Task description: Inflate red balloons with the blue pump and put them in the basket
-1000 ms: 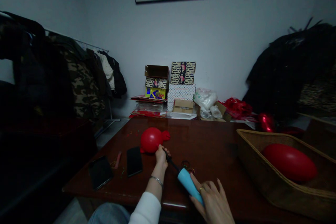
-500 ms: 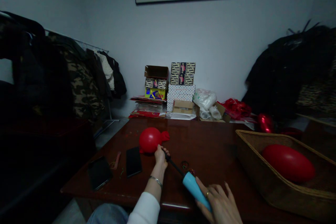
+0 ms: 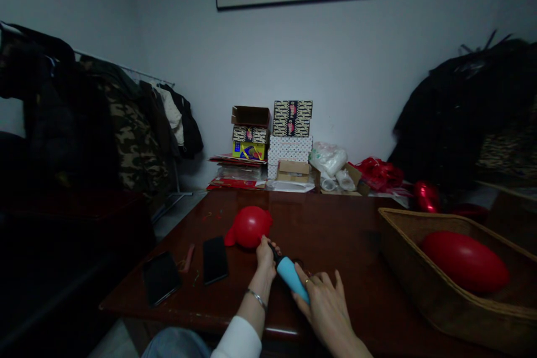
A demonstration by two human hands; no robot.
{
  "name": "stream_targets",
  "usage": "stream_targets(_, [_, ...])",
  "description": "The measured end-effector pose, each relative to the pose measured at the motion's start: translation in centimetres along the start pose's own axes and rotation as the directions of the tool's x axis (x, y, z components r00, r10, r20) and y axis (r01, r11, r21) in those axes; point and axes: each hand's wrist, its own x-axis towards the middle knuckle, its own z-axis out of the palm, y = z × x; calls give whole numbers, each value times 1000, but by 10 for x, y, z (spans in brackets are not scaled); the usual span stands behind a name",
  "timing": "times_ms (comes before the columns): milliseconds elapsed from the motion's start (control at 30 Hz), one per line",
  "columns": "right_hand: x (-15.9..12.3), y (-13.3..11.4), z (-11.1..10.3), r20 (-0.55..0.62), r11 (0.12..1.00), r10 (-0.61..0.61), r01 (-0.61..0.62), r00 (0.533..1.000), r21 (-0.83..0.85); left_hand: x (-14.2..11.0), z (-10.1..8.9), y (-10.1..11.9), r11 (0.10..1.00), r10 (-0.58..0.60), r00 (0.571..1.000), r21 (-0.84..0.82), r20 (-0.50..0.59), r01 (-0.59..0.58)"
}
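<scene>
A partly inflated red balloon [image 3: 250, 227] rests against the far side of my left hand [image 3: 265, 257]. That hand is closed around the black nozzle end of a hand balloon pump [image 3: 292, 278], right at the balloon; its fingers mostly hide the neck. My right hand [image 3: 324, 302] grips the pump's light blue barrel from the near right, thumb and fingers along it, some fingertips lifted. The barrel sits close up to my left hand, with only a short black part showing between.
On the table [image 3: 335, 224], two dark flat devices [image 3: 215, 259] lie left of my hands, beside a small reddish strip [image 3: 189, 258]. A wicker basket [image 3: 403, 268] at right holds a larger red balloon [image 3: 465, 262]. Stacked boxes [image 3: 290, 148] stand along the back wall.
The blue barrel first drew back, baring the black rod, and has now slid forward to my left hand. The balloon and left hand have shifted slightly right.
</scene>
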Motion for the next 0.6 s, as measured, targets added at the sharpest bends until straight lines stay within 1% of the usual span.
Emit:
stream_targets(167, [-7,1,3,-14,1000,-20,21,1000,9,1,-3,1,1000,1,1000,13,-13,0])
stream_targets(333, [-16,10,7,-39,999,-53,53,998,9,3,-2,-1,1000,-3,999,27,-44,5])
stream_targets(500, [-33,28,11,-57,996,-83,84,995,23,12,-7,8,1000,20,998,8,-54,-20])
stream_targets(600, [-45,42,16,-71,989,-133,137,989,50,19,-11,15,1000,28,998,2,-59,-28])
